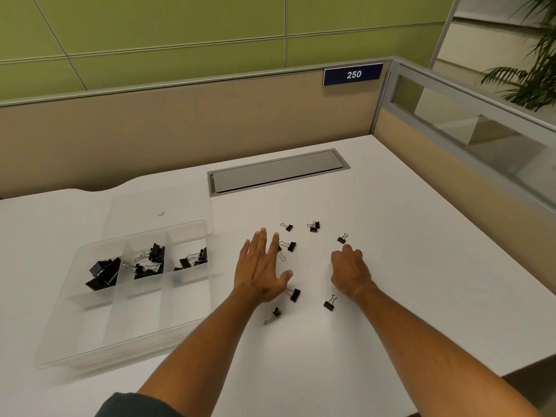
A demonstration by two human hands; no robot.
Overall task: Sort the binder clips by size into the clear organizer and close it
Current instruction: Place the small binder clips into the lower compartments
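Note:
A clear organizer (99,335) lies open on the white desk at the left, its lid (135,209) flat behind it. The left compartment holds large black binder clips (103,273), the middle one medium clips (150,260), the right one smaller clips (194,260). Several small black clips lie loose on the desk, such as one (291,246) by my left fingertips, one (294,294) under my left thumb and one (329,303) near my right wrist. My left hand (263,272) hovers flat with fingers spread. My right hand (350,270) is curled, fingers tucked under; whether it holds a clip is hidden.
A grey cable hatch (276,173) is set into the desk behind the clips. Beige partition walls (180,130) close the desk at the back and right, with a blue "250" sign (353,74). The desk's front edge drops off at lower right.

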